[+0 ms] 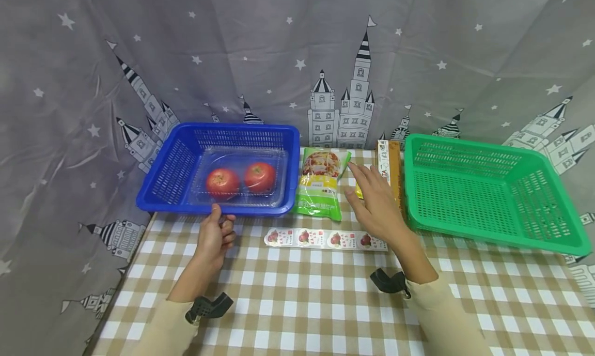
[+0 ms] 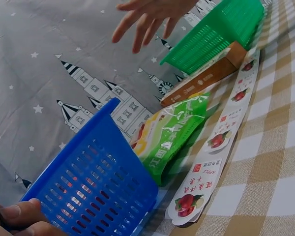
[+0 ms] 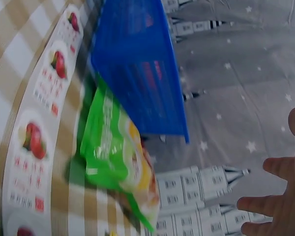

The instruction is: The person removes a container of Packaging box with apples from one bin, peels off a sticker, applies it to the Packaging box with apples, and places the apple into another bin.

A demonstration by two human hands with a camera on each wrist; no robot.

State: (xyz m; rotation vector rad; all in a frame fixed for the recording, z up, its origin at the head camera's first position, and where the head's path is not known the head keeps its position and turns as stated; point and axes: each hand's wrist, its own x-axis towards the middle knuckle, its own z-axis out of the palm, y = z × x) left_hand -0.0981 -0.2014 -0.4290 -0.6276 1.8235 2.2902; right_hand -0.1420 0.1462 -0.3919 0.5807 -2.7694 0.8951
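My left hand grips the front rim of a blue plastic basket, thumb on top and fingers curled below. Inside the basket lies a clear plastic box with two red apples in it. My right hand is raised over the table with its fingers spread, holding nothing. It is nearest to a green and yellow food bag on its left and a long brown box behind it. A small yellow item is mostly hidden behind that hand.
A strip of apple-printed stickers lies in front of the bag. At the right stands a green basket, close beside the brown box. Checked cloth covers the table, and a grey castle-print curtain hangs behind it.
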